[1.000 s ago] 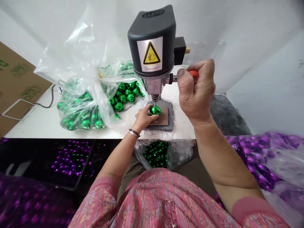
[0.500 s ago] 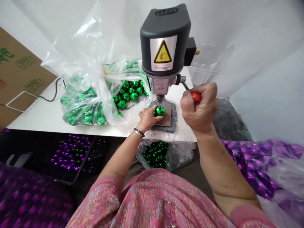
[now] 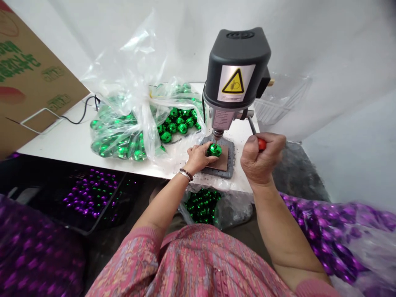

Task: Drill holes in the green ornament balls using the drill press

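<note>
A shiny green faceted ball (image 3: 215,150) rests on a brown board (image 3: 223,161) on the base of a small bench drill press (image 3: 239,62). My left hand (image 3: 198,158) grips the ball from the left between thumb and fingers. The drill bit (image 3: 216,140) comes down at the top of the ball; whether it has entered cannot be told. My right hand (image 3: 261,159) is wrapped round the red knob (image 3: 261,144) of the drill press lever, to the right of the machine.
A clear plastic bag (image 3: 145,119) of green balls lies on the white table (image 3: 68,152). Another bag of green balls (image 3: 202,205) sits below the table edge. Purple balls fill bags (image 3: 334,243) at right and left. A cardboard box (image 3: 37,78) stands at left.
My right hand has moved down with the lever knob relative to the machine. The camera view has tilted and shifted. My left hand still holds the ball under the bit.
</note>
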`<action>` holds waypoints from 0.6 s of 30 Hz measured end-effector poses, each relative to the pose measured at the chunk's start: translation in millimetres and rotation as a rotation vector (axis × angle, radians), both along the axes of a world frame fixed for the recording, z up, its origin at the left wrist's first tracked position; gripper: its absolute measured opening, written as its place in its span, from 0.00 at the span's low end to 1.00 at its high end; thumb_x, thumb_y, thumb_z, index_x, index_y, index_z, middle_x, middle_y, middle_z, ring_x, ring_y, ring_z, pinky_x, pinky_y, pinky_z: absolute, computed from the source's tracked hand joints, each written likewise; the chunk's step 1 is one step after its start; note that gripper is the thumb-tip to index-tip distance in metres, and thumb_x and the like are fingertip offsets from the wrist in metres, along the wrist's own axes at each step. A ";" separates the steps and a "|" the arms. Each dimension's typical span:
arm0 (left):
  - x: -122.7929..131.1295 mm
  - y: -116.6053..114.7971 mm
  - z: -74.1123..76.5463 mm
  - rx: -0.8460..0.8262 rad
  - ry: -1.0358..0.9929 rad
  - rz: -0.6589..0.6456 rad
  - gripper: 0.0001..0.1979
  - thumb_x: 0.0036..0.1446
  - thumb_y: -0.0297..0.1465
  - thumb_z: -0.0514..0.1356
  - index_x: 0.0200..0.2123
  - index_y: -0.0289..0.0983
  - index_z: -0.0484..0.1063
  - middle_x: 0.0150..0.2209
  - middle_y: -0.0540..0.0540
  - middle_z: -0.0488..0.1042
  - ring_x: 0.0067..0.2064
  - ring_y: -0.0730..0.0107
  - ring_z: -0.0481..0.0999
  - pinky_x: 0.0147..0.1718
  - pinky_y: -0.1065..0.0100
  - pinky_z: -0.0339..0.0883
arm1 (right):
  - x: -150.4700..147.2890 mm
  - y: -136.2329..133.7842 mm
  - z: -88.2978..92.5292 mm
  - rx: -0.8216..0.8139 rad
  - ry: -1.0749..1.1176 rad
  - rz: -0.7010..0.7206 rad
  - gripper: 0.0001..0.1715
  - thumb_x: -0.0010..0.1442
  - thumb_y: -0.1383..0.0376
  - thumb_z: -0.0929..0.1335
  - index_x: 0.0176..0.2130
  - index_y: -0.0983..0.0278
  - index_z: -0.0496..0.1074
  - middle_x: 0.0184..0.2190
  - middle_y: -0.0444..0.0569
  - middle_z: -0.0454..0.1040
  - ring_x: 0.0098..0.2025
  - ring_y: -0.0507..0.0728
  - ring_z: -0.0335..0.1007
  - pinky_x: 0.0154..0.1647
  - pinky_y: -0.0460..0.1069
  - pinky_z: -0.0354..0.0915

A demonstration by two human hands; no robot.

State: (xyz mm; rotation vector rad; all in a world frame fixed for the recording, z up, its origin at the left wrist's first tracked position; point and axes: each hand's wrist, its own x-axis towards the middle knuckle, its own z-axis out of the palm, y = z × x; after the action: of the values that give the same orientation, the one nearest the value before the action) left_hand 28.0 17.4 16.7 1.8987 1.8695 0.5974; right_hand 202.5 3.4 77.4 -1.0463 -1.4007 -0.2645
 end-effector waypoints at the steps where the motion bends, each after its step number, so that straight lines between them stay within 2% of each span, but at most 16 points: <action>1: -0.2 -0.4 -0.3 0.004 0.001 -0.004 0.33 0.51 0.43 0.69 0.60 0.47 0.70 0.45 0.42 0.78 0.54 0.47 0.70 0.56 0.52 0.56 | -1.3 0.3 -2.8 0.016 0.010 -0.002 0.09 0.61 0.57 0.63 0.36 0.61 0.65 0.27 0.46 0.65 0.28 0.53 0.63 0.32 0.50 0.64; 4: 0.1 -1.3 0.0 0.007 -0.004 -0.009 0.33 0.50 0.43 0.69 0.60 0.48 0.70 0.45 0.43 0.79 0.54 0.47 0.70 0.57 0.51 0.56 | -5.4 0.1 -8.9 0.086 0.010 0.015 0.08 0.61 0.59 0.63 0.35 0.61 0.64 0.26 0.45 0.65 0.27 0.52 0.63 0.30 0.49 0.63; 6: 1.0 -0.9 1.0 0.003 -0.016 -0.006 0.32 0.51 0.42 0.68 0.60 0.47 0.70 0.45 0.43 0.79 0.54 0.46 0.71 0.56 0.50 0.57 | -7.8 0.1 -5.7 0.125 0.020 0.022 0.08 0.61 0.59 0.63 0.33 0.62 0.63 0.26 0.44 0.65 0.26 0.51 0.62 0.28 0.48 0.62; 8: 1.7 0.3 2.0 -0.004 -0.041 -0.010 0.32 0.50 0.41 0.68 0.59 0.46 0.71 0.44 0.43 0.79 0.53 0.46 0.73 0.55 0.50 0.59 | -9.3 1.8 7.5 0.134 0.059 0.013 0.10 0.62 0.58 0.63 0.33 0.61 0.63 0.25 0.43 0.63 0.26 0.50 0.61 0.28 0.48 0.62; 10: 1.1 1.1 2.2 -0.006 -0.096 -0.022 0.32 0.49 0.39 0.69 0.58 0.44 0.71 0.44 0.43 0.79 0.51 0.47 0.74 0.54 0.51 0.62 | -9.7 5.4 29.7 0.105 0.110 0.020 0.12 0.62 0.56 0.63 0.31 0.61 0.61 0.25 0.43 0.61 0.26 0.50 0.59 0.29 0.48 0.61; 14: -8.3 -7.4 -0.3 0.023 -0.338 -0.109 0.28 0.48 0.34 0.67 0.55 0.40 0.72 0.46 0.46 0.78 0.50 0.56 0.76 0.53 0.59 0.67 | -8.9 13.5 74.3 -0.047 0.161 0.083 0.13 0.60 0.58 0.64 0.28 0.59 0.56 0.24 0.42 0.59 0.27 0.49 0.56 0.30 0.48 0.60; 16: -18.0 -18.1 -0.9 0.036 -0.420 -0.199 0.29 0.46 0.31 0.68 0.55 0.40 0.72 0.50 0.46 0.77 0.53 0.57 0.75 0.56 0.59 0.66 | -8.6 15.0 83.9 -0.074 0.171 0.107 0.14 0.59 0.58 0.64 0.28 0.59 0.54 0.23 0.41 0.58 0.26 0.49 0.54 0.30 0.48 0.58; 18: -30.1 -29.2 0.2 0.035 -0.448 -0.297 0.33 0.42 0.31 0.71 0.55 0.39 0.72 0.55 0.43 0.75 0.58 0.55 0.72 0.60 0.58 0.63 | -8.6 14.6 84.3 -0.073 0.177 0.115 0.13 0.59 0.58 0.64 0.29 0.59 0.54 0.24 0.41 0.57 0.27 0.49 0.53 0.30 0.48 0.57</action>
State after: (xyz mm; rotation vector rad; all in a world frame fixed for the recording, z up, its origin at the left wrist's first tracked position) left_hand -2.1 -11.8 16.9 1.8277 1.2791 0.8716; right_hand 193.9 18.0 161.7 -1.0190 -1.3127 -0.0360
